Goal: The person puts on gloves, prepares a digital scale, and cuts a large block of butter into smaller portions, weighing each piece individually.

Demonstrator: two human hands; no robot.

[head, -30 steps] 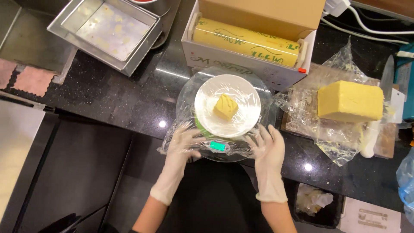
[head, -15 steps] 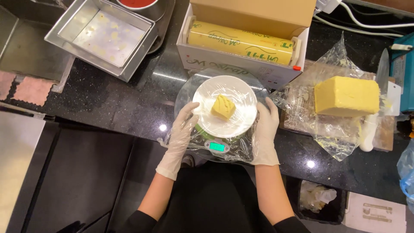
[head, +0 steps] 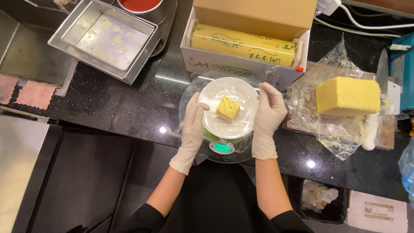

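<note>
A small yellow butter cube (head: pixel 227 108) lies on a white plate (head: pixel 224 91) that looks covered with cling film. The plate rests on a round glass scale (head: pixel 235 156) with a lit green display (head: pixel 222 148). My left hand (head: pixel 192 129), in a white glove, grips the plate's left rim with the thumb over its edge. On the opposite rim, my gloved right hand (head: pixel 268 118) holds the plate, fingers pointing up towards the box behind.
An open cling-film box (head: pixel 246 43) stands just behind the plate. To the right, a big butter block (head: pixel 347 96) lies on plastic over a board, with a knife (head: pixel 381 69) beside it. A square metal pan (head: pixel 105 39) sits at the back left on the black counter.
Both hands have moved from the scale's front edge up to the sides of the plate and closed on its rim. The butter cube stays on the plate.
</note>
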